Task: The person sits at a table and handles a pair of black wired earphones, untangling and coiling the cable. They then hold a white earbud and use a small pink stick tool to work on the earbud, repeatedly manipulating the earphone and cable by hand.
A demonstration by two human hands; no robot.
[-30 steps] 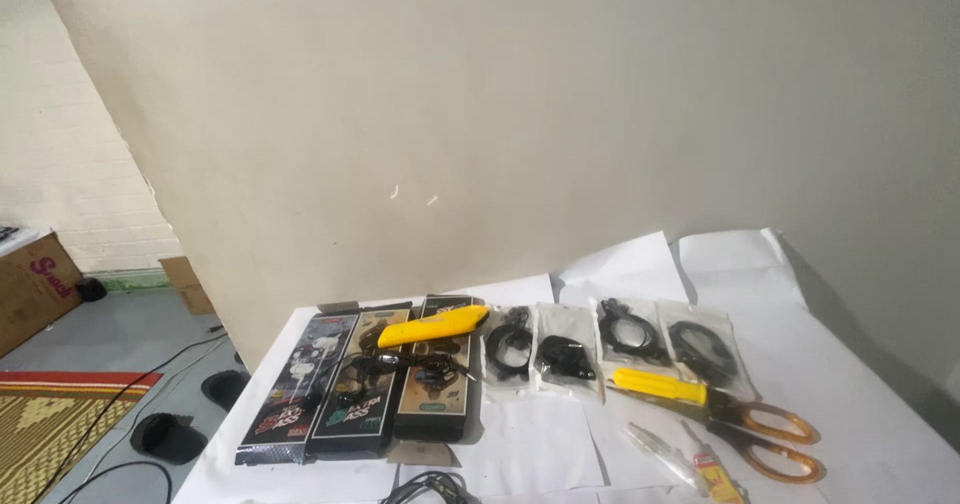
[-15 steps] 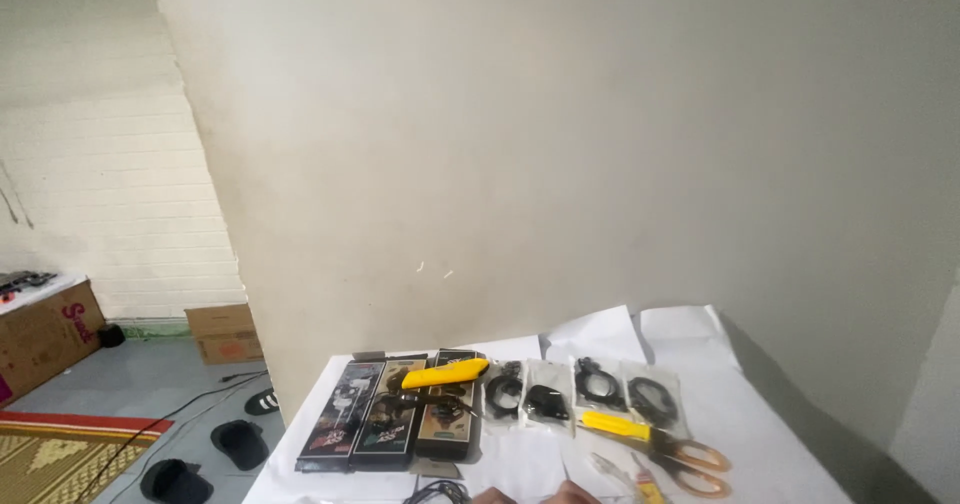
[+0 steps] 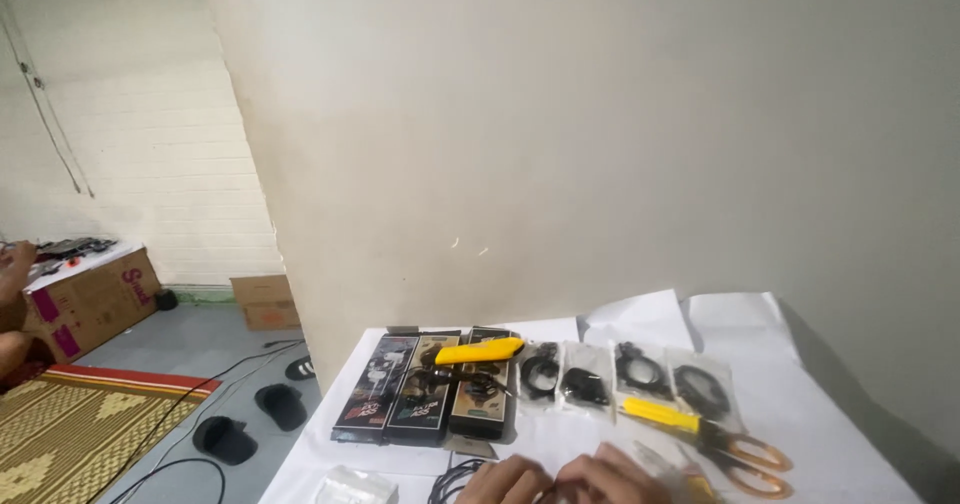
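- Hands: left hand [image 3: 505, 481] and right hand [image 3: 612, 476] meet at the white paper-covered worktop [image 3: 820, 414] edge, below the yellow box cutter [image 3: 478, 351]; grip unclear.
- Thin black cable [image 3: 450, 481] beside the left hand: seemingly light, floppy; best pinched mid-coil.

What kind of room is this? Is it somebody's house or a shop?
Probably a room at home used as a small packing or work corner. A table covered in white paper holds boxed goods, bagged black cables and scissors, with sandals and a woven mat on the floor.
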